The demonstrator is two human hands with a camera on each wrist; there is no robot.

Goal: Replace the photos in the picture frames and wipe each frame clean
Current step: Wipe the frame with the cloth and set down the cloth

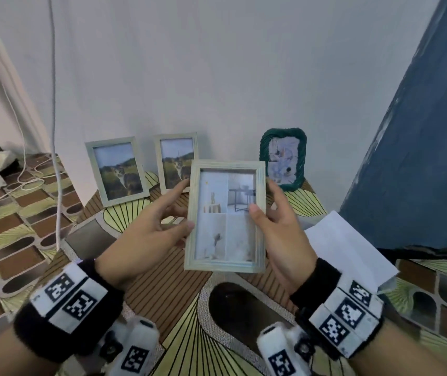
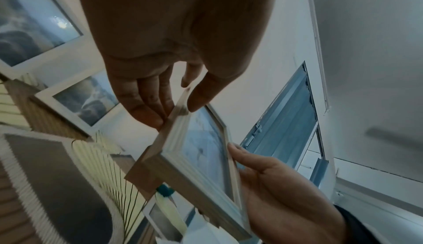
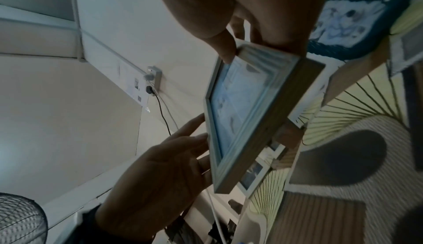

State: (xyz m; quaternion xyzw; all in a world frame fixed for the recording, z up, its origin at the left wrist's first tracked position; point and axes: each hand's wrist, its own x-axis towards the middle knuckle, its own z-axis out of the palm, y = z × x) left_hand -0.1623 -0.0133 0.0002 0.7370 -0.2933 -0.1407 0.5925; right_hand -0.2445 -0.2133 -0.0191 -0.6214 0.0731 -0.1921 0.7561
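Observation:
A pale green-grey wooden picture frame (image 1: 226,217) with a pale interior photo is held upright above the patterned table (image 1: 162,289). My right hand (image 1: 268,210) grips its right side, thumb on the front rim and glass, fingers behind. My left hand (image 1: 183,207) is at the left side with straight fingers touching the edge and the thumb tip by the front rim. The left wrist view shows the frame (image 2: 201,157) edge between my left hand's (image 2: 174,103) thumb and fingers. In the right wrist view my right hand (image 3: 240,36) clasps the frame (image 3: 242,106) at its top corner.
Two matching frames with a cat photo (image 1: 117,170) (image 1: 176,161) and a dark green rope frame (image 1: 283,158) lean on the back wall. White paper (image 1: 349,251) lies at the right. Cables (image 1: 54,131) hang at the left. A blue panel (image 1: 420,158) stands on the right.

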